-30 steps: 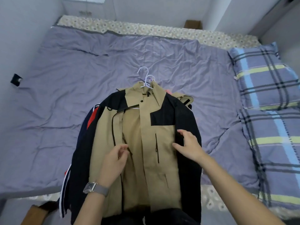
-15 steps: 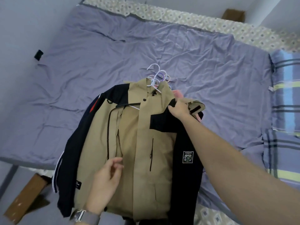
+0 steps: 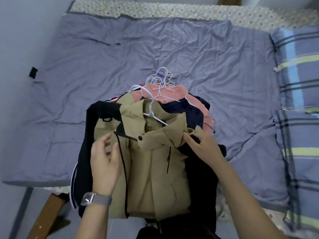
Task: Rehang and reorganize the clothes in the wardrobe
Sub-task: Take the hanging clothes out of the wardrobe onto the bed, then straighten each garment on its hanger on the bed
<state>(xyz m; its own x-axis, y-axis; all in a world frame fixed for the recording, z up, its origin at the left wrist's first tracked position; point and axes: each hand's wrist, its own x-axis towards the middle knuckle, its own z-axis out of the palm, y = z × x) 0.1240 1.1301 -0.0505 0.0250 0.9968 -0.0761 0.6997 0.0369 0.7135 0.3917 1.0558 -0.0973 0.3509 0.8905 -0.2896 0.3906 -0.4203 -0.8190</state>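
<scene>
A khaki and black jacket (image 3: 155, 169) lies on top of a pile of clothes at the near edge of the bed. Its white hanger (image 3: 151, 107) sticks out of the collar, tilted left. My left hand (image 3: 105, 161) rests on the jacket's left front panel, fingers spread, by a black drawcord. My right hand (image 3: 202, 145) pinches the jacket's right shoulder and hood edge. Under the jacket lie a pink garment (image 3: 172, 92) and a dark navy garment (image 3: 186, 111), with several hanger hooks (image 3: 162, 76) bunched above them.
The pile sits on a purple-grey bed sheet (image 3: 172, 45). Plaid pillows (image 3: 300, 83) lie along the right side. A wall (image 3: 20, 40) with a small black object (image 3: 33, 72) is at the left. A wooden bed frame piece (image 3: 44, 216) shows bottom left.
The jacket has been pulled toward me, uncovering the pink and navy garments and the bunch of hooks. My right hand has come down to the jacket's shoulder; my left hand has moved up its front.
</scene>
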